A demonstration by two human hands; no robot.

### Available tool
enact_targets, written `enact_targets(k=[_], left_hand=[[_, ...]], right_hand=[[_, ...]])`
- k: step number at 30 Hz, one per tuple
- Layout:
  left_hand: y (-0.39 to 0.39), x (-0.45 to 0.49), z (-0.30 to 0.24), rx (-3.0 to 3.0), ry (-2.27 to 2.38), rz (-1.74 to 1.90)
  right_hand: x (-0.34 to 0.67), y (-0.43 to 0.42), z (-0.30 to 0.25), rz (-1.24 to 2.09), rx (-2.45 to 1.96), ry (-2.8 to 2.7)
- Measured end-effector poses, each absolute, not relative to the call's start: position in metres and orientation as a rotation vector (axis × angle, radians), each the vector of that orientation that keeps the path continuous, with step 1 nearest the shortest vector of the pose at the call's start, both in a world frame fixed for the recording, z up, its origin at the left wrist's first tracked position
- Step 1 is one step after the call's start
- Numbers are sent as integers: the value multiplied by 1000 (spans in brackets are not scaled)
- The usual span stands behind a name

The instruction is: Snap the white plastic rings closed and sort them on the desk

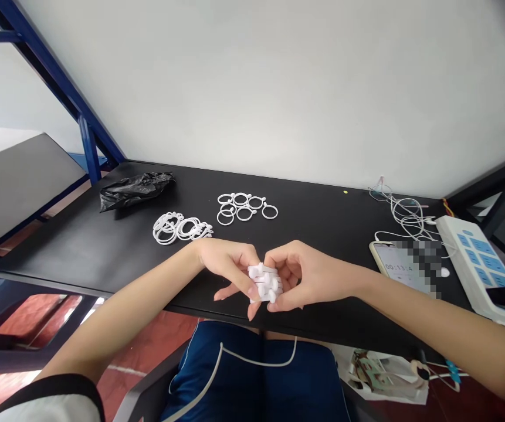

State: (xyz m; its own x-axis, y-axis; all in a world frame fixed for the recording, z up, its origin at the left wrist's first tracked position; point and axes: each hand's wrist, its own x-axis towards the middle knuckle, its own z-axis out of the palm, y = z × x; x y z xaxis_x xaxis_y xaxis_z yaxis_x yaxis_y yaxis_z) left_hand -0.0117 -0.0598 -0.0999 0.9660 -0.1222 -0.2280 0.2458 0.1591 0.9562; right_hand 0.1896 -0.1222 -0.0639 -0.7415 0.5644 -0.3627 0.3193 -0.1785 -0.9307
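Note:
A small stack of white curtain rings (266,282) is held over the table's front edge, its small knobs bunched together toward me. My left hand (234,266) closes on the left side of the stack, thumb on the near face, with some fingers stretched out below. On the right side, my right hand (298,278) pinches the same stack between thumb and curled fingers. Beyond them lie several loose white curtain rings (244,213), spread out flat. A heaped pile of similar rings (175,228) sits to their left, just past my left wrist.
A crumpled black plastic bag (136,190) lies on the black table (322,217) at the back left. On the right are a phone (395,266) showing a timer, tangled white cables (406,217) and a power strip (476,258). A white wall (278,88) stands behind.

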Motion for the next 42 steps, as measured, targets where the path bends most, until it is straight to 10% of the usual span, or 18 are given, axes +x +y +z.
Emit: enact_targets(k=[24,33,42], left_hand=[[-108,-21,-88,1315,171,31],[-96,-45,-96,2499,1291,113],[-85,-52,-96,2624,1419,8]], right_hand=[[203,-155,-75,2069,-812,-1572],[228,-115,-95,1436,-1329,-1533],[226,-56,-121,808,-1453,-1923]])
